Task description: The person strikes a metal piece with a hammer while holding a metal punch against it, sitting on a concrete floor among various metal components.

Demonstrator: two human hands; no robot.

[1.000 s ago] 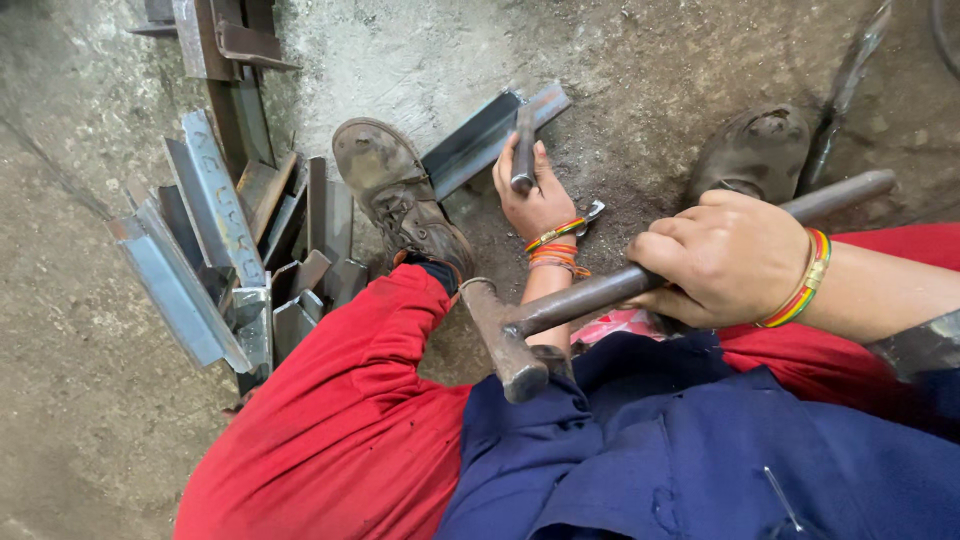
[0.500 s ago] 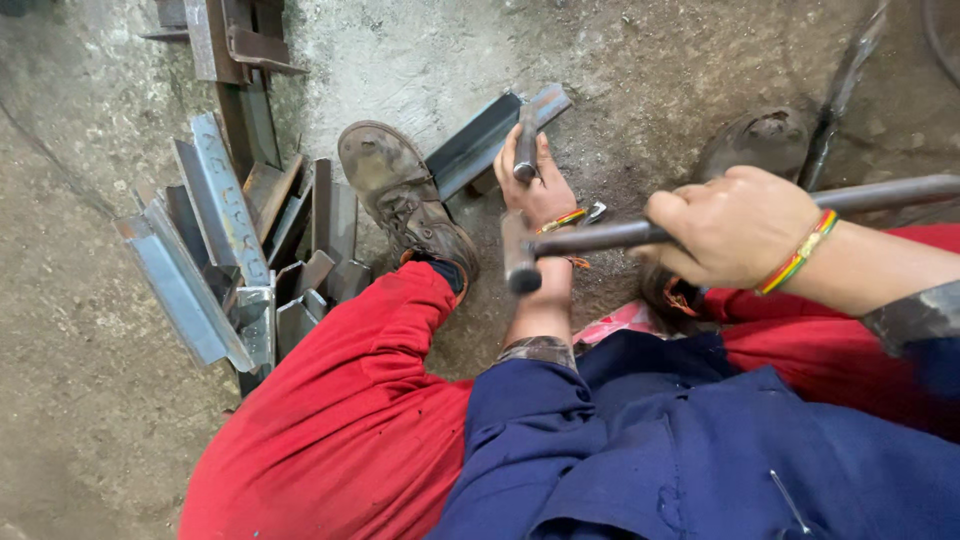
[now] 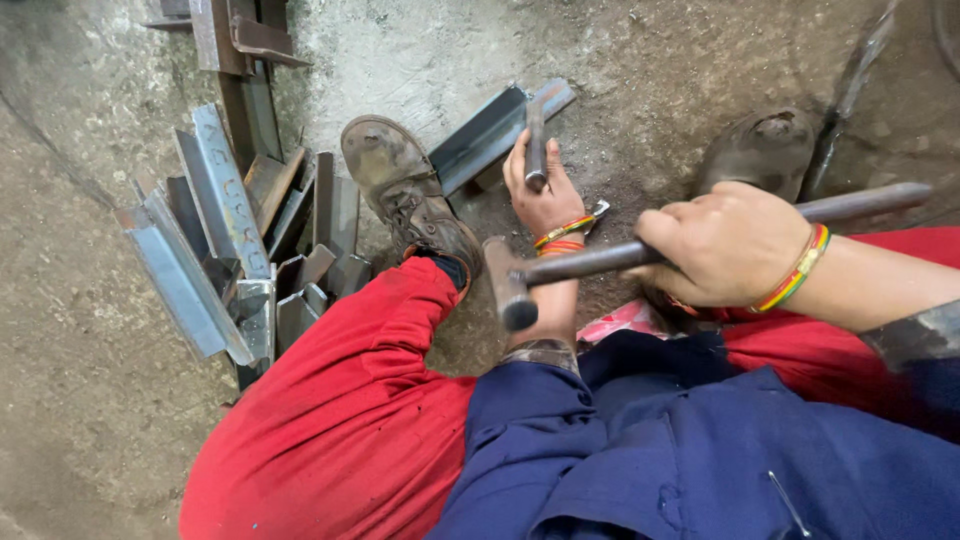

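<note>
Both hands busy: hammer (image 3: 520, 285) in right (image 3: 725, 245); chisel (image 3: 536, 140) in left (image 3: 542, 190).

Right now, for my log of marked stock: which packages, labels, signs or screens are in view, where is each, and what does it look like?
No packages, signs or screens are in view.
Marked angle iron: in the pile at the left, beside the boot; long grey steel piece with faint chalk-like scrawl.
Pink scrap: below the hammer, between the red trouser legs; whether it is a wrapper cannot be told.

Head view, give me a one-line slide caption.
Right hand holds a hammer above the left hand gripping a chisel on an angle iron.
</note>
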